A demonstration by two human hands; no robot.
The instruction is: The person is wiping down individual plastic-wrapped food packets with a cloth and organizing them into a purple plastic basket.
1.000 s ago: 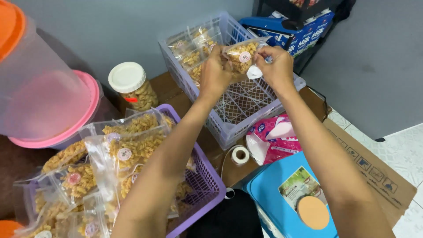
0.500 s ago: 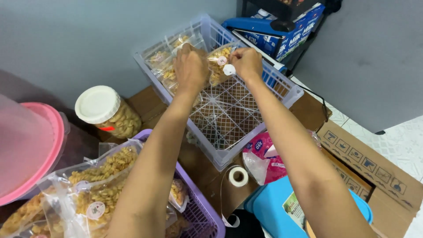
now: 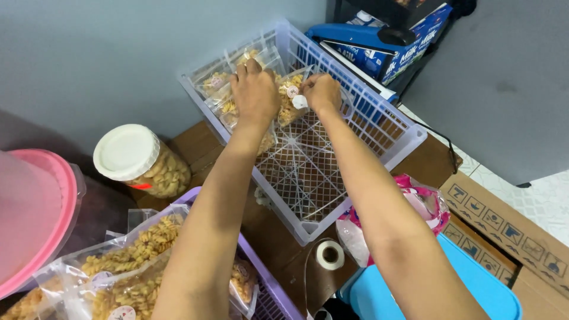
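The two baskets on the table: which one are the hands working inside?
The white basket by the wall. Both the left hand and right hand are in it, on a snack bag. The purple basket lies nearer, untouched.

Two bare forearms run up from the lower edge of the view to the white lattice basket [image 3: 379, 127]. No sleeve covers either arm; both are uncovered from elbow to wrist. The left hand [image 3: 256, 90] and the right hand [image 3: 322, 92] wear no gloves, and no ring, watch or bracelet shows on them. The fingernails are hidden.
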